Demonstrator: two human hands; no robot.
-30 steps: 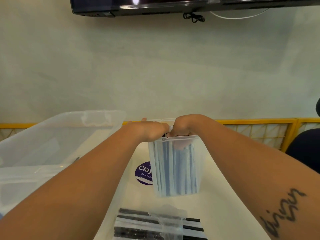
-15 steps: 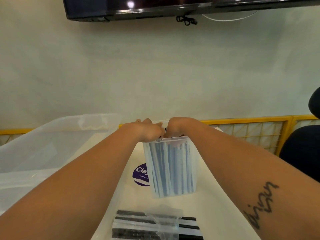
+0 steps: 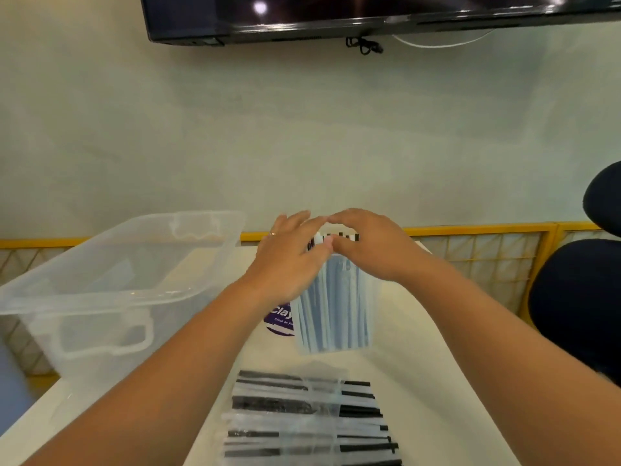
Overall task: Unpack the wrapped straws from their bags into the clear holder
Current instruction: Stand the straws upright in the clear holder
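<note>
Pale blue wrapped straws (image 3: 332, 317) show through the clear rectangular plastic holder (image 3: 373, 307); black straws in clear bags (image 3: 309, 418) stripe six o'clock.

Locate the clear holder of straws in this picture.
Head view: the clear holder is centre-table, beneath the left hand and right hand, right of the plastic tub.

Bright, even indoor light; lamp glare on the screen (image 3: 369, 15); soft blur, wide-angle bending at edges.

clear bin (image 3: 100, 295) left | purple sticker (image 3: 277, 319) | wall screen (image 3: 336, 15) | dark chair (image 3: 578, 297) right
</note>
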